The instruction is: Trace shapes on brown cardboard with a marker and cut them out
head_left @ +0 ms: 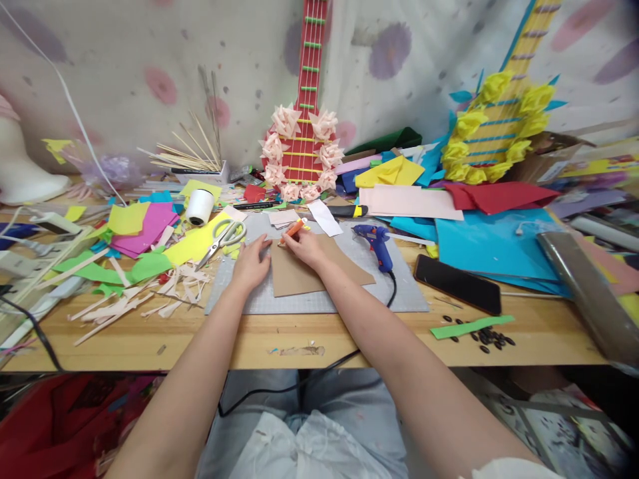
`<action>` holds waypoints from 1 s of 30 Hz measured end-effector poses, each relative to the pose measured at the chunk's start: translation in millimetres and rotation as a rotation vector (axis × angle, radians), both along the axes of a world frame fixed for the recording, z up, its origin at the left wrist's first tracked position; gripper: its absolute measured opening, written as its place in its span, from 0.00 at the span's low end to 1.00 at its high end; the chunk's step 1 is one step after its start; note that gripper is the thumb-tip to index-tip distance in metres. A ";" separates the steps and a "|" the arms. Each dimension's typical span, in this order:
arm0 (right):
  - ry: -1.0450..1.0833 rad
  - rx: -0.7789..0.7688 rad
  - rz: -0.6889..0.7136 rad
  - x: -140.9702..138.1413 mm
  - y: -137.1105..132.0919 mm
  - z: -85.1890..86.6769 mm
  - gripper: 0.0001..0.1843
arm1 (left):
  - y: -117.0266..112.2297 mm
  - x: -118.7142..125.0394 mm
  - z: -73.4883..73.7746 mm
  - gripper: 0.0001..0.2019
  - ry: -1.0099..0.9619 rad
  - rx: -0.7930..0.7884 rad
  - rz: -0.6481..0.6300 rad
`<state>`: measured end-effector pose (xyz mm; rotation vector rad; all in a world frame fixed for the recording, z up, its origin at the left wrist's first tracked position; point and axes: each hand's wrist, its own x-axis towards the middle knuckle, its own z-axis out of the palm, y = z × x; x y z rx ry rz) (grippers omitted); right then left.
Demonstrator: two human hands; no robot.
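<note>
A piece of brown cardboard (299, 276) lies on the grey cutting mat (239, 303) in front of me. My right hand (303, 247) is closed around an orange pen-shaped tool (294, 228), its lower end at the cardboard's upper left corner. Whether it is a marker or a craft knife I cannot make out. My left hand (252, 263) rests with fingers spread on the mat, by the cardboard's left edge. A blue glue gun (375, 246) lies right of the cardboard. Scissors with pale handles (224, 236) are to the left of my left hand.
Behind the mat stands a red paper guitar (304, 150) with pink flowers; a yellow one (492, 133) is at right. Paper scraps (144, 266) cover the left side. A phone (456, 283), black beads (492, 339) and blue sheets (494, 243) lie right. The glue gun's cord (339, 362) crosses the table's front edge.
</note>
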<state>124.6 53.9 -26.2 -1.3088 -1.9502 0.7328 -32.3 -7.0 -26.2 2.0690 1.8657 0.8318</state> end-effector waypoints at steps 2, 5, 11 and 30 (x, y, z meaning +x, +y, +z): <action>-0.002 0.017 -0.029 0.4 0.4 0.1 0.15 | -0.1 0.0 -0.2 0.26 -0.001 0.001 0.000; 0.036 0.046 -0.087 1.5 1.3 0.2 0.13 | 0.1 0.0 -0.7 0.26 0.000 0.002 0.002; 0.041 0.027 -0.007 1.0 -0.2 1.5 0.16 | 0.0 0.3 0.1 0.26 -0.003 -0.010 0.006; 0.066 -0.002 0.051 -0.9 3.6 -5.7 0.15 | -0.1 -0.1 0.1 0.26 -0.002 -0.015 0.004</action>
